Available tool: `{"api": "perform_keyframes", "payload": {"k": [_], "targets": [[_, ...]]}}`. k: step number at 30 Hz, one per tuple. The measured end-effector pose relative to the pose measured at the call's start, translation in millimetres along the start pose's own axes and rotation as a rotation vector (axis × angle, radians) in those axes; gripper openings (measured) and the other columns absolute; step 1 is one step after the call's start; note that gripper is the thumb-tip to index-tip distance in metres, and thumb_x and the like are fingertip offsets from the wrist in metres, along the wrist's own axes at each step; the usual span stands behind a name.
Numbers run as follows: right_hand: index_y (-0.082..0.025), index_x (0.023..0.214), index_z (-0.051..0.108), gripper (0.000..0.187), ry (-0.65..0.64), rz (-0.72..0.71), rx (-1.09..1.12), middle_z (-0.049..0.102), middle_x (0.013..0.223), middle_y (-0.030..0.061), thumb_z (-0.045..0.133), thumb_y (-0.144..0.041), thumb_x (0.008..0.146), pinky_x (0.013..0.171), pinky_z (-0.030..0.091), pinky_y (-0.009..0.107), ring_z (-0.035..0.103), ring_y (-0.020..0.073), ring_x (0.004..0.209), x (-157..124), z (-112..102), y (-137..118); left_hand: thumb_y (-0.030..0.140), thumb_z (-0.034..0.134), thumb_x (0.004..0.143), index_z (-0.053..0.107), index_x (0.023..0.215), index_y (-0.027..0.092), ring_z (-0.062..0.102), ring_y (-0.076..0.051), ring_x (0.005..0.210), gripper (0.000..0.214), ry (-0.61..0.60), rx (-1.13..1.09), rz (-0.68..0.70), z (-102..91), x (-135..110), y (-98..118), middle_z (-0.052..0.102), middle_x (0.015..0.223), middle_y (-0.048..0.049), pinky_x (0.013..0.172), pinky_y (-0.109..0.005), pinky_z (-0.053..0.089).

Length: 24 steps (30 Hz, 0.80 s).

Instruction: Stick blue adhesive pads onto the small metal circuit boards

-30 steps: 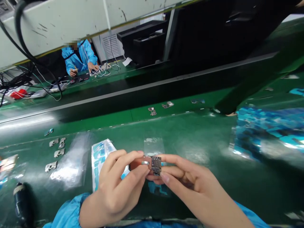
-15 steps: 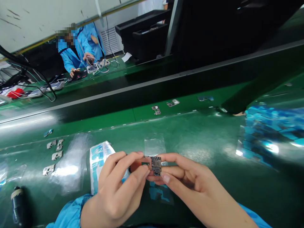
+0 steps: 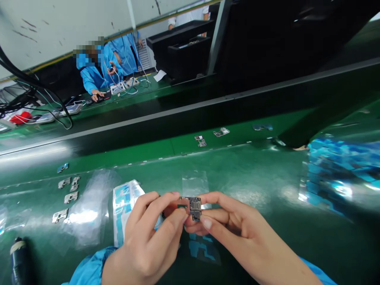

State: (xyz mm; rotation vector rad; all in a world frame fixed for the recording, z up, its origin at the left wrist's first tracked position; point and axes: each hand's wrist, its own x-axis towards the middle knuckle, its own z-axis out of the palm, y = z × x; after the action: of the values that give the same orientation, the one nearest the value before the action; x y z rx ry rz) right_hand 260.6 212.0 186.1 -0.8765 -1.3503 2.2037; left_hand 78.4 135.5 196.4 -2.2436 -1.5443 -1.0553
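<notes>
So here's the view from the head cam: both bare hands are up close over a green belt (image 3: 252, 170), working on one small circuit board (image 3: 193, 208). The board sits right between the hands, near the middle of the shot and just above the belt, not resting on it. The left hand (image 3: 145, 233) is pinching the board's left end, with its thumb and fingers closed on it, and those fingers hide part of that end. The right hand (image 3: 240, 233) has the other side, with its fingertips (image 3: 212, 198) pressed against the edge. Neither grip is loose: both hands are basically closed on the board and nothing else.

A see-through baggie (image 3: 194, 186) lies on the belt just past the hands, and a plastic bag with blue print (image 3: 126, 208) is right beside the left hand. Over on the left there's a loose plastic sheet (image 3: 86, 213) next to a few small metal brackets (image 3: 67, 194), and a black taped cylinder (image 3: 19, 263) stands at the near left corner. A big shiny blue bag (image 3: 338, 174) sits off to the right. A couple more little boards (image 3: 221, 132) lie along the far part of the belt. Way across, a co-worker in a blue smock (image 3: 92, 69) is working at a far bench with white cables (image 3: 130, 89).
</notes>
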Motion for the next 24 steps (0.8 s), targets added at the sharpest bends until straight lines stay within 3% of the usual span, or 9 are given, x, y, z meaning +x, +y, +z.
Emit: {"api": "perform_keyframes", "payload": {"k": [10, 24], "targets": [[-0.024, 0.117, 0.064, 0.030, -0.041, -0.042, 0.011, 0.080, 0.092, 0.0043, 0.064, -0.045, 0.096, 0.091, 0.058, 0.035, 0.075, 0.0195, 0.091, 7, 2, -3, -0.007, 0.067, 0.080, 0.073, 0.095, 0.006, 0.061, -0.024, 0.095, 0.020, 0.040, 0.009, 0.008, 2.4, 2, -5, 0.071, 0.109, -0.0206, 0.076, -0.039, 0.057], [-0.020, 0.128, 0.055, 0.040, -0.172, 0.000, -0.060, 0.078, 0.107, 0.0097, 0.061, -0.045, 0.097, 0.096, 0.054, 0.039, 0.072, 0.0227, 0.105, 27, -6, -11, -0.004, 0.067, 0.083, 0.071, 0.101, 0.012, 0.063, -0.020, 0.091, 0.024, 0.042, 0.017, -0.022, 5.6, -4, -20, 0.069, 0.117, -0.0156, 0.086, -0.044, 0.052]]}}
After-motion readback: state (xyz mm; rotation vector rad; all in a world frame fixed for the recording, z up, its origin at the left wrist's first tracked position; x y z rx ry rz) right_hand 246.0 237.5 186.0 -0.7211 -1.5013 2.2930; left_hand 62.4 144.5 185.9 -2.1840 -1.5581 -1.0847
